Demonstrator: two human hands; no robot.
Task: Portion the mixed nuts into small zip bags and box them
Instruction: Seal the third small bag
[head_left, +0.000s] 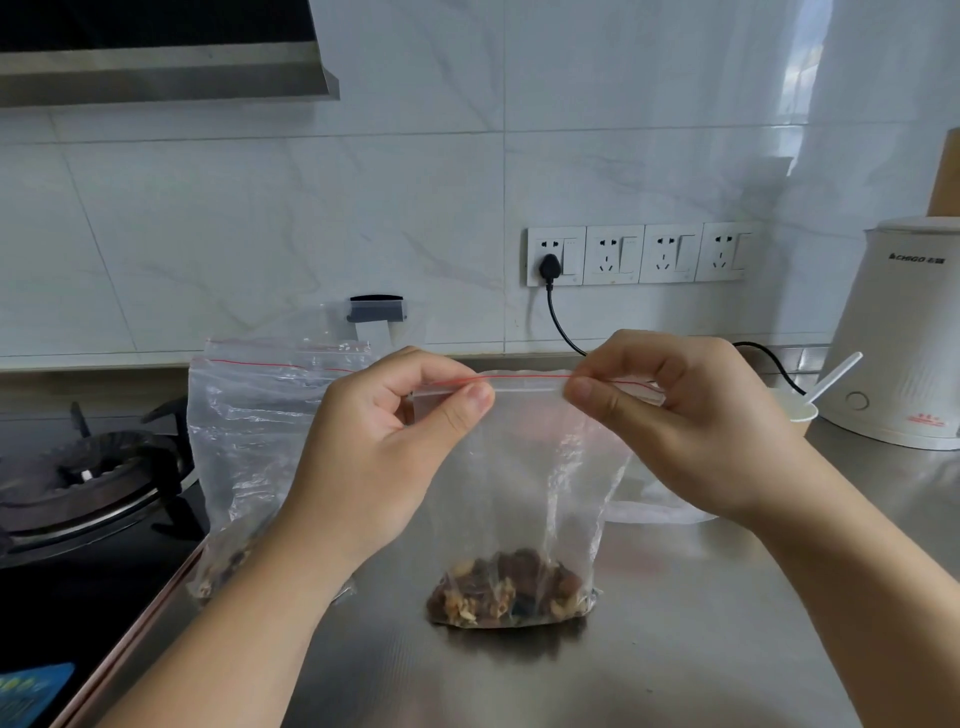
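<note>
Steel counter (727, 649) fills the near ground, gas burner (88, 478) off to the left, white kettle (904, 332) far right with a paper cup (795, 413) and spoon just beside it. Left of centre, a larger zip bag (244, 441) stands slumped, nuts at its bottom. Centre stage: small zip bag (524, 478) upright on the counter, mixed nuts (511, 590) pooled at its base. Left hand (384, 457) and right hand (691, 421) each pinch its red-lined seal, thumb against curled fingers.
</note>
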